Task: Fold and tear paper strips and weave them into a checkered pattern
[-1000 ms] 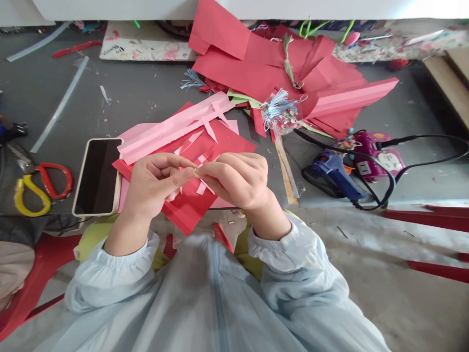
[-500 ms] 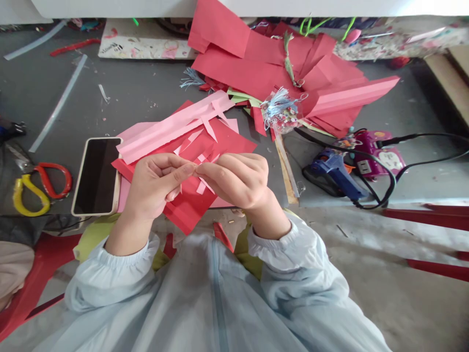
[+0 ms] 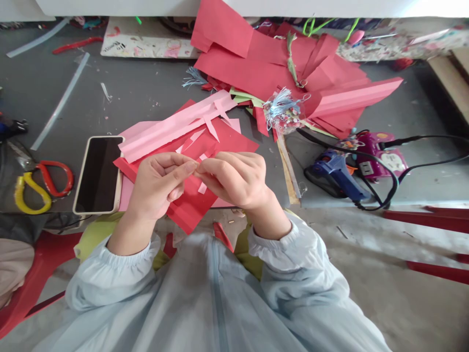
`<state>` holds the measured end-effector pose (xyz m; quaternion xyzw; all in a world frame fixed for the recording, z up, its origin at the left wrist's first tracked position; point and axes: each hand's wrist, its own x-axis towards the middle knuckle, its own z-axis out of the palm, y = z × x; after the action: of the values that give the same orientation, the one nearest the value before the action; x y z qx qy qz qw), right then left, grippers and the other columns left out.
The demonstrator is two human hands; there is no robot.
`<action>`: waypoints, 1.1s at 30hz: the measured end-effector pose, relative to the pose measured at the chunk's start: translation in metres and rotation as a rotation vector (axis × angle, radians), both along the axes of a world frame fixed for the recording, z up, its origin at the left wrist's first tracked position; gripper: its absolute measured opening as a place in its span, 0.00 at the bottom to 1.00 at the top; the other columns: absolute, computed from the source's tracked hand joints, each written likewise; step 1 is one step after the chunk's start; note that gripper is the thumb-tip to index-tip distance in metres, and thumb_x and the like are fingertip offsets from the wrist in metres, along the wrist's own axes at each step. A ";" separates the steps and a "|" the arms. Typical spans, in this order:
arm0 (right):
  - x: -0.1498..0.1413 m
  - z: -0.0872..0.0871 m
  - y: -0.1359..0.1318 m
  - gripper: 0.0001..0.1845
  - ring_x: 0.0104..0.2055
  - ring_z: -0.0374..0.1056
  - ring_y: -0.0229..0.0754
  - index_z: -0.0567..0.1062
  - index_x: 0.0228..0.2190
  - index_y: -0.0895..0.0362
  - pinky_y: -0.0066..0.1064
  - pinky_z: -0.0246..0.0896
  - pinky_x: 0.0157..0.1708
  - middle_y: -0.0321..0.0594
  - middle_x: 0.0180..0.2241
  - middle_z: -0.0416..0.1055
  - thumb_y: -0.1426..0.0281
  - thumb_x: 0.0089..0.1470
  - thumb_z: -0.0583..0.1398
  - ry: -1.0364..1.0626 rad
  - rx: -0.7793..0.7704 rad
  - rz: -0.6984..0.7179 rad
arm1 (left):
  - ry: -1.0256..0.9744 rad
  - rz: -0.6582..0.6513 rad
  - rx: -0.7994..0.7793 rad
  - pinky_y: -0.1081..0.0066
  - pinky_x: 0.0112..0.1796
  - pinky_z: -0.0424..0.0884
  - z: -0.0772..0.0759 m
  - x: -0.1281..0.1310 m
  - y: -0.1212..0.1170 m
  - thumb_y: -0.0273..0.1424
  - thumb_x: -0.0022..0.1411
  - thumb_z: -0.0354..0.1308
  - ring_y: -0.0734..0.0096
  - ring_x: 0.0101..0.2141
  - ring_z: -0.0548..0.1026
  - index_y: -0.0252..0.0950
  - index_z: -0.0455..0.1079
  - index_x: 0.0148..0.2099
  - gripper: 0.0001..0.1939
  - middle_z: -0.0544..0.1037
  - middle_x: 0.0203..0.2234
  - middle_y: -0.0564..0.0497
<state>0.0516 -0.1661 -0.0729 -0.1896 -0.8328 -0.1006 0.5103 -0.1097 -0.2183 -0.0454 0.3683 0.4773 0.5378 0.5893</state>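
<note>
Grey tabletop (image 3: 139,98), hands (image 3: 156,188) pinched together, long pink strip (image 3: 172,127) beyond, rising rightward

I'm wearing crinkled cloth sleeves (image 3: 293,244) and seeing matt red paper (image 3: 192,210), a smooth, glossy phone screen (image 3: 99,171), metal scissor blades (image 3: 21,154), plastic-looking scissor grips (image 3: 18,193) and a blue glue gun (image 3: 339,176) in smooth plastic.

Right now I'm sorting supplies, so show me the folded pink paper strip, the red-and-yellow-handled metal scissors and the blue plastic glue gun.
Folded pink paper strip (image 3: 172,124), head view: mid-length.
Metal scissors (image 3: 28,163), head view: blades' base.
Blue plastic glue gun (image 3: 336,173), head view: body.
</note>
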 end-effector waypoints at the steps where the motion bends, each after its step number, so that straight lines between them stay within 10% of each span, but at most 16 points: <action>1: 0.000 0.001 -0.001 0.06 0.19 0.53 0.31 0.71 0.32 0.55 0.27 0.46 0.20 0.28 0.19 0.62 0.72 0.64 0.57 0.006 -0.029 0.018 | -0.018 -0.003 -0.010 0.76 0.12 0.45 0.000 0.000 0.000 0.39 0.45 0.76 0.85 0.09 0.53 0.39 0.77 0.27 0.13 0.60 0.08 0.62; 9: 0.020 0.021 -0.002 0.15 0.20 0.51 0.28 0.69 0.21 0.58 0.24 0.47 0.21 0.27 0.18 0.60 0.69 0.59 0.62 -0.195 -0.790 0.518 | -0.048 -0.028 -0.010 0.76 0.13 0.42 0.003 -0.007 0.004 0.40 0.52 0.71 0.85 0.10 0.47 0.39 0.67 0.22 0.18 0.54 0.07 0.63; 15: 0.037 0.022 0.005 0.04 0.21 0.54 0.27 0.77 0.28 0.61 0.21 0.50 0.22 0.27 0.20 0.65 0.73 0.53 0.66 -0.383 -1.094 0.567 | -0.101 -0.055 -0.033 0.77 0.12 0.43 0.002 -0.008 0.003 0.35 0.54 0.70 0.86 0.11 0.49 0.38 0.61 0.19 0.21 0.55 0.08 0.62; 24: 0.027 0.015 -0.001 0.03 0.22 0.57 0.29 0.77 0.34 0.58 0.23 0.54 0.23 0.30 0.23 0.68 0.73 0.56 0.65 0.040 -0.678 0.244 | -0.132 -0.055 -0.188 0.79 0.13 0.45 0.003 0.000 0.003 0.37 0.47 0.74 0.86 0.10 0.50 0.37 0.62 0.20 0.22 0.57 0.07 0.63; 33: 0.012 0.008 -0.004 0.02 0.22 0.59 0.31 0.76 0.34 0.57 0.24 0.55 0.23 0.32 0.24 0.68 0.74 0.61 0.62 0.124 -0.420 0.209 | -0.148 -0.075 -0.241 0.81 0.14 0.47 0.002 0.006 0.003 0.36 0.47 0.75 0.87 0.11 0.52 0.35 0.69 0.24 0.17 0.59 0.07 0.63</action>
<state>0.0632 -0.1706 -0.0653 -0.2102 -0.8176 0.1398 0.5175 -0.1035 -0.2157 -0.0433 0.2718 0.4797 0.4798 0.6825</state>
